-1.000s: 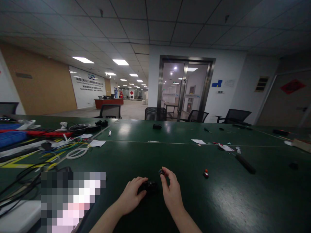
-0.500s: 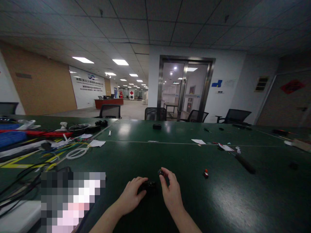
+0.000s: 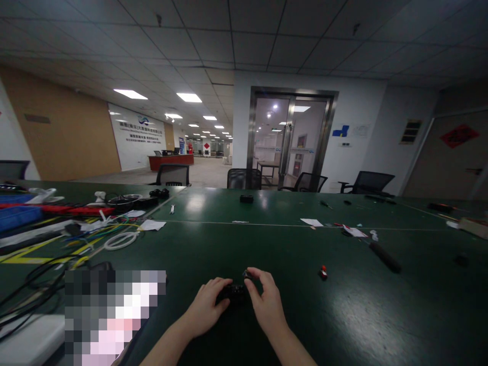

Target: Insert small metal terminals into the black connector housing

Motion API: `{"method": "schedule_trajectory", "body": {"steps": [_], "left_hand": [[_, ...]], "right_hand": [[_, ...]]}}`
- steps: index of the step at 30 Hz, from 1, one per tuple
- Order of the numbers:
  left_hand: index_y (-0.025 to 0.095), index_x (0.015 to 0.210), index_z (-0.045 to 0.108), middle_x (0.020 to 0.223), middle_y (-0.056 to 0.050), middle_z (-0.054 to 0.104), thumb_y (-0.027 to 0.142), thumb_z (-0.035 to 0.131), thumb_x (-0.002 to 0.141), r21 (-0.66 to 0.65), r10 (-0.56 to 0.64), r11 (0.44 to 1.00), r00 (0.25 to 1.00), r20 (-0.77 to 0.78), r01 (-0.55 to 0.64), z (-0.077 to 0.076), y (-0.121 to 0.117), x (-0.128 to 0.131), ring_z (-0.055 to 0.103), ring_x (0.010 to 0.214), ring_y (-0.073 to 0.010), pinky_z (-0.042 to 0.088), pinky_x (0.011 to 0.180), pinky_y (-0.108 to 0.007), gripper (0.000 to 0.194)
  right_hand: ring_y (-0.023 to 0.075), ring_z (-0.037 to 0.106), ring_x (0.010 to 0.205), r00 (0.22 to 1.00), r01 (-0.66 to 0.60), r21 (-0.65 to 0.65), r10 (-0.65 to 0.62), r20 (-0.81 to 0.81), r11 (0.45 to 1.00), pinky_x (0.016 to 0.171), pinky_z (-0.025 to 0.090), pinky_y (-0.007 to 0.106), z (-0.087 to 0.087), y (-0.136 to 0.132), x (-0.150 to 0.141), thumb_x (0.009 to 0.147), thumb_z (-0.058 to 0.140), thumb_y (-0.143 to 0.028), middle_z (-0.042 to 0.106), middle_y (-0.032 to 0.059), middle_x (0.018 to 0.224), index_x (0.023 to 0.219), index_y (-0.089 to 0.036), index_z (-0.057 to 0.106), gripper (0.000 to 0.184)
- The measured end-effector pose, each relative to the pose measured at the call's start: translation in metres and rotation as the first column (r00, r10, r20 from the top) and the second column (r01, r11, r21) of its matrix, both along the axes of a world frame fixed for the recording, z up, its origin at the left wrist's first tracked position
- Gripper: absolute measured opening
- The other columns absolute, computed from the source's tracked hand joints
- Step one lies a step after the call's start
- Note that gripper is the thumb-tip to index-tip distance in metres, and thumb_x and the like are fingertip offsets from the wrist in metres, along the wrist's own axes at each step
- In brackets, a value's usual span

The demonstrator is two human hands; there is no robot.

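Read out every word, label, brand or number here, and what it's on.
"(南京)大数据科技有限公司": white wall sign, top line; first characters blurred.
Its smaller lines: too blurred.
Glass doors, red diamond: markings unreadable.
Green table: no readable text.

Your left hand holds a black block on the green table; your right hand pinches a small dark piece just beside it.

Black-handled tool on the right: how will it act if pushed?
The black-handled tool looks straight and thick, so likely stiff. It may roll: the handle seems rounded, the green table shiny. Probably handle-heavy, given its thin far end.
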State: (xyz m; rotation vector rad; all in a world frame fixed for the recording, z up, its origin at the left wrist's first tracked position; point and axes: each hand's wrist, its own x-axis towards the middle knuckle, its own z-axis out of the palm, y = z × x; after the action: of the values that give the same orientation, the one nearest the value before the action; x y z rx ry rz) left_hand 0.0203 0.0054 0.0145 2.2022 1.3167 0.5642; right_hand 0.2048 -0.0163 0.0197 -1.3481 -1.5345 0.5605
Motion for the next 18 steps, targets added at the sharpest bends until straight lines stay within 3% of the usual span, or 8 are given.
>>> {"method": "schedule_trajectory", "body": {"steps": [9, 18], "left_hand": [[0.02, 0.12, 0.051, 0.116, -0.007, 0.057, 0.021, 0.05, 0.077, 0.027, 0.005, 1.0, 1.0, 0.007, -0.005, -0.0022, 0.0016, -0.0002, 0.05, 0.108, -0.0223, 0.036, 0.092, -0.035, 0.043], [0.021, 0.121, 0.05, 0.117, -0.006, 0.057, 0.021, 0.05, 0.076, 0.022, 0.008, 1.0, 1.0, 0.02, -0.008, -0.0067, 0.0035, -0.001, 0.05, 0.108, -0.0219, 0.036, 0.093, -0.034, 0.045]], "right_hand": [[0.0201, 0.054, 0.1, 0.972, -0.116, -0.139, 0.141, 0.19, 0.984, 0.087, 0.041, 0.033, 0.0054, -0.0019, -0.005, 0.077, 0.055, -0.026, 0.062, 0.0002, 0.1, 0.096, -0.027, 0.063, 0.02], [0.0191, 0.053, 0.098, 0.933, -0.153, -0.206, 0.21, 0.291, 0.966, 0.086, 0.037, 0.032, 0.0078, -0.0041, -0.0055, 0.077, 0.055, -0.024, 0.063, -0.0017, 0.097, 0.094, -0.028, 0.063, 0.02]]}}
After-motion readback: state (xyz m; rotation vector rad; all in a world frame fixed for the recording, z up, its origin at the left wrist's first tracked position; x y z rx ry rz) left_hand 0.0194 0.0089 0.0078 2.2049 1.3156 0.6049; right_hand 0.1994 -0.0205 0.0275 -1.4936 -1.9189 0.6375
